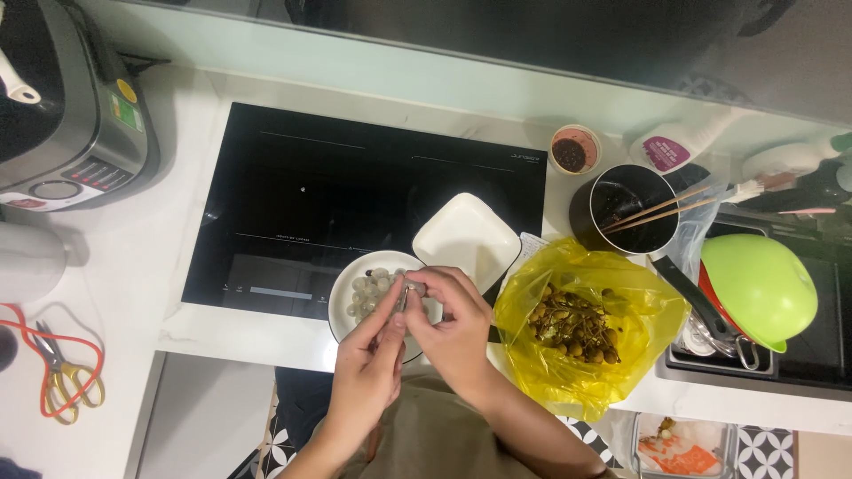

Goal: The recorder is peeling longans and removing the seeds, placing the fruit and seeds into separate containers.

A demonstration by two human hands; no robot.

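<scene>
A round white bowl [342,306] with several peeled pale fruits [368,288] sits at the front edge of the black cooktop [302,195]. Over the bowl, my left hand [368,368] and my right hand [453,324] meet, both pinching one small fruit [410,291] with a thin metal tool between the fingertips. Right of my hands lies an open yellow plastic bag [621,293] holding a heap of small brown unpeeled fruits [572,324]. An empty square white dish [466,238] rests just behind my hands.
A grey rice cooker [71,115] stands at the far left, and yellow-and-red scissors [62,377] lie on the counter. At the right are a black pot with chopsticks [630,208], a small round jar [574,149], a bottle [679,146] and a green bowl [759,284] in the sink.
</scene>
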